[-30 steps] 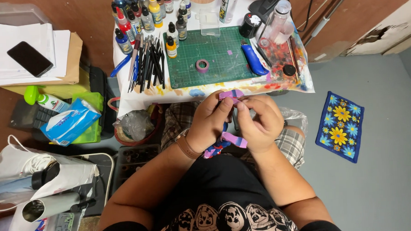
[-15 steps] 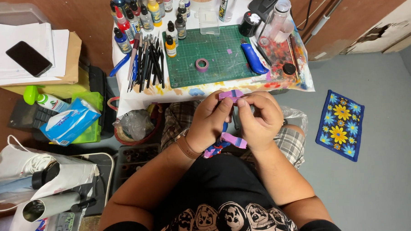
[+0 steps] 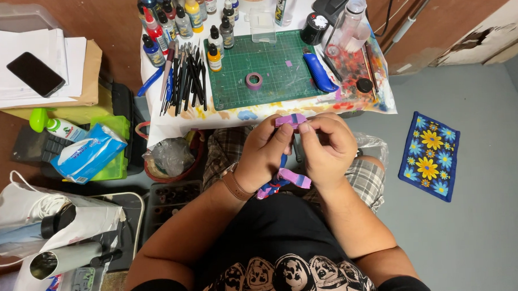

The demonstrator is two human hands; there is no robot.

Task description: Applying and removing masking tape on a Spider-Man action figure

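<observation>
Between the fingertips, over the person's lap and just below the table's near edge, a small purple-and-blue paper piece [image 3: 291, 121] is pinched from both sides: the left hand [image 3: 263, 154] closes its thumb and forefinger narrowly on the left end, and the right hand [image 3: 328, 147] does the same on the right end, the remaining fingers of each curled in toward the palm. A tail of the same purple and blue strip [image 3: 283, 181] hangs out beneath the two hands, near the wrists; how it joins the upper piece is hidden by the hands. Both hands are touching knuckle to knuckle, backs toward the camera, with the forearms angling up from the lower corners and the elbows spread wide. A brown wristband [image 3: 235, 186] circles the left wrist. Beyond the hands lies a green cutting mat [image 3: 274, 82] on the white-covered table [image 3: 172, 122], with a roll of purple tape [image 3: 254, 80] near its middle and a blue utility knife [image 3: 318, 72] on its right edge. Dark brushes and pens [image 3: 185, 79] lie in a row left of the mat, small paint bottles [image 3: 180, 19] stand behind them. On the floor, well apart to the right, lies a blue flowered mat [image 3: 430, 155]; to the left, a blue tissue pack [image 3: 87, 154] rests on a green box, and a black phone [image 3: 35, 74] lies on papers.
</observation>
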